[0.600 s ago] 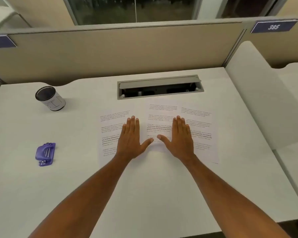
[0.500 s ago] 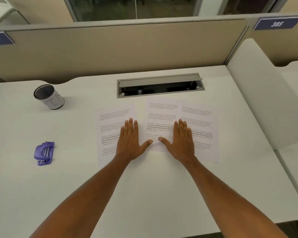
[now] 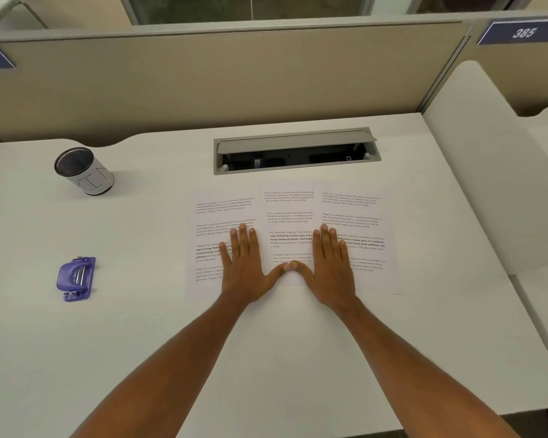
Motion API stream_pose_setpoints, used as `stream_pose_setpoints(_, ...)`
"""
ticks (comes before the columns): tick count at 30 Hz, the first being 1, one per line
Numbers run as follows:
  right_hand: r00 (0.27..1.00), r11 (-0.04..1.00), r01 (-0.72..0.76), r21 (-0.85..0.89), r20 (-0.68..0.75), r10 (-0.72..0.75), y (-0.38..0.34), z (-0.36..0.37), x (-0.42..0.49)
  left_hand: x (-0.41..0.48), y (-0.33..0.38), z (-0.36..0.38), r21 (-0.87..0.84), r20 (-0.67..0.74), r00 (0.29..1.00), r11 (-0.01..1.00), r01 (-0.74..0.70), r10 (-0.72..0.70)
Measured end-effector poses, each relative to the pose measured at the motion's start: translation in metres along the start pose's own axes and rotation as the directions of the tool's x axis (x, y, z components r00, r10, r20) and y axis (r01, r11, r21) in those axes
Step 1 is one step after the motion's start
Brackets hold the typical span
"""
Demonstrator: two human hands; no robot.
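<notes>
The left hand (image 3: 244, 263) and the right hand (image 3: 328, 267) are lying flat, palms down, fingers straight and close together, gripping nothing. Their thumb tips are touching each other. Both are pressing on three printed sheets (image 3: 288, 216), which are lying side by side and overlapping on the white bench (image 3: 266, 349), just in front of the open cable hatch (image 3: 296, 150). Well off to the left, a purple hole punch (image 3: 76, 278) and a mesh cup marked BIN (image 3: 84, 172) are sitting apart.
</notes>
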State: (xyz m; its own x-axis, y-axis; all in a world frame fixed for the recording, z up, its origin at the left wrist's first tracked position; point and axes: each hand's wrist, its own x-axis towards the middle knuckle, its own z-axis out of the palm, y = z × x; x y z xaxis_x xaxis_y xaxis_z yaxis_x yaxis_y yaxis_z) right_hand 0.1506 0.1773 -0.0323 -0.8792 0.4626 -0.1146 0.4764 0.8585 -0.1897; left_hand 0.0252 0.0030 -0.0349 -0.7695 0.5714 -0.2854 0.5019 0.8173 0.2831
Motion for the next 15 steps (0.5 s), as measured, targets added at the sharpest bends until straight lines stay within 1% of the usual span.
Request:
stream_pose_setpoints(3, 1.000, 1.000, 0.025, 0.014, -0.013, -0.025, -0.001, 0.003, -0.003, -0.004, 0.005, 0.004, 0.014, -0.006, 1.000, 1.000, -0.025, 0.025)
stream_pose_setpoints(6, 0.999, 0.999, 0.044, 0.019, 0.007, -0.044, 0.000, 0.005, -0.004, -0.008, 0.009, 0.002, 0.010, -0.008, 0.999, 0.999, -0.048, 0.048)
stream_pose_setpoints(8, 0.998, 0.997, 0.061, 0.036, 0.022, -0.062, 0.003, 0.003, -0.004, -0.011, 0.010, -0.001, -0.035, -0.069, 0.993, 0.995, -0.096, 0.093)
stream_pose_setpoints(10, 0.998, 0.995, 0.060, 0.080, -0.020, -0.058, 0.009, -0.001, -0.002, -0.014, 0.006, -0.008, -0.091, -0.185, 0.976, 0.987, -0.136, 0.118)
stream_pose_setpoints(12, 0.996, 0.993, -0.010, 0.118, -0.082, 0.020, 0.021, -0.008, 0.003, -0.014, -0.004, -0.018, -0.104, -0.245, 0.965, 0.987, -0.122, 0.093)
stream_pose_setpoints(15, 0.973, 0.967, -0.207, 0.151, -0.074, 0.220, 0.050, -0.019, 0.012, -0.012, -0.026, -0.032, -0.098, -0.230, 0.973, 0.995, -0.021, -0.002)
